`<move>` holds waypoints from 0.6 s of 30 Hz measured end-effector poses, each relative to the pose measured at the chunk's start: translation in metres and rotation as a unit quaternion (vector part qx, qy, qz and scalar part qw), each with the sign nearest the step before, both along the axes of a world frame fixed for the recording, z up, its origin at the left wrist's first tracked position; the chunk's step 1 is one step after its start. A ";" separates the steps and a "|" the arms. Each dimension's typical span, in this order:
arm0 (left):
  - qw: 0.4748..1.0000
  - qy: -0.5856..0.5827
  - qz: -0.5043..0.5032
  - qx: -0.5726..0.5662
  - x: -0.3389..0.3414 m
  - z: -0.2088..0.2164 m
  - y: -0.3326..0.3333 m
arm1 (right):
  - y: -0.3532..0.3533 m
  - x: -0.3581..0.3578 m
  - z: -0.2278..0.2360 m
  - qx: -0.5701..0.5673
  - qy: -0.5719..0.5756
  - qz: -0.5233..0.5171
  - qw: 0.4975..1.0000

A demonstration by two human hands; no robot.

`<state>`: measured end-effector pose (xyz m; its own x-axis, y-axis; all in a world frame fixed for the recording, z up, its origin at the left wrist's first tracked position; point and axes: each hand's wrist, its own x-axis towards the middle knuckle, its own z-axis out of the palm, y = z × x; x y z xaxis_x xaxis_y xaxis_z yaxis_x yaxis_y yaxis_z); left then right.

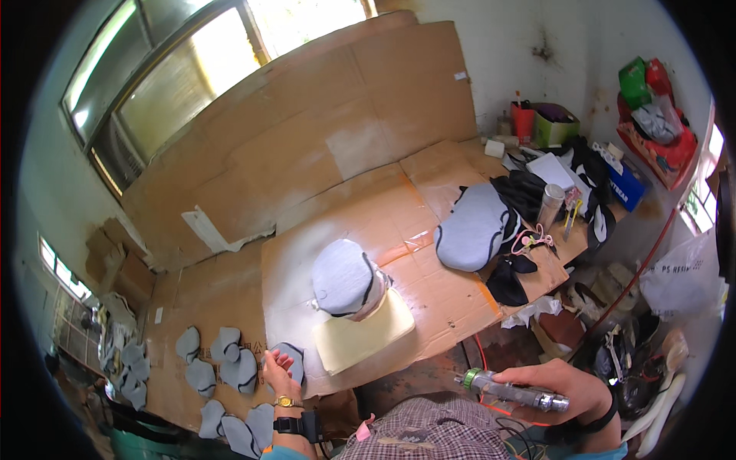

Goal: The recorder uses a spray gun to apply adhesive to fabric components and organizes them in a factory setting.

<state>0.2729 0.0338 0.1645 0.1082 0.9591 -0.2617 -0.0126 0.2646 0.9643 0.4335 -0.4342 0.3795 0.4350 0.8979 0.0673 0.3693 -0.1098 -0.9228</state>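
Note:
My right hand (552, 383), at the lower right, is wrapped round a metal spray gun (517, 392) with a green ring near its nozzle, which points left. My left hand (279, 371) is at the near edge of the cardboard, its fingers loosely curved and apart. A grey curved fabric piece (292, 363) lies right beside its fingers; whether they touch is unclear. Ahead, a stack of grey rounded fabric pieces (341, 276) with dark edges rests on a pale yellow foam block (364, 333).
Several grey pieces (238, 370) lie on the cardboard at left. A larger grey stack (471, 230) stands at right, near black cloth (510, 280), a clear cylinder (550, 205) and a yellow cutter (572, 218). A red hose (481, 354) hangs past the table edge. Tall cardboard (307, 123) lines the back.

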 end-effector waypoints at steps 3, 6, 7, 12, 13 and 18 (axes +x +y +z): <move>1.000 -0.010 0.012 -0.017 -0.016 -0.009 0.011 | 0.026 -0.016 0.013 -0.004 -0.007 0.022 1.000; 0.998 -0.031 0.021 -0.040 -0.031 -0.019 0.024 | 0.032 -0.032 0.026 -0.074 -0.068 -0.058 0.993; 0.998 -0.034 0.025 -0.041 -0.037 -0.022 0.029 | 0.034 -0.035 0.029 -0.080 -0.079 -0.049 0.992; 0.995 -0.067 0.040 -0.070 -0.054 -0.043 0.041 | 0.065 -0.040 0.048 -0.087 -0.116 -0.090 0.985; 0.993 -0.084 0.042 -0.071 -0.055 -0.047 0.043 | 0.075 -0.039 0.049 -0.050 -0.124 -0.102 0.986; 0.988 -0.108 0.067 -0.087 -0.062 -0.060 0.051 | 0.116 -0.031 0.067 -0.040 -0.052 -0.139 0.988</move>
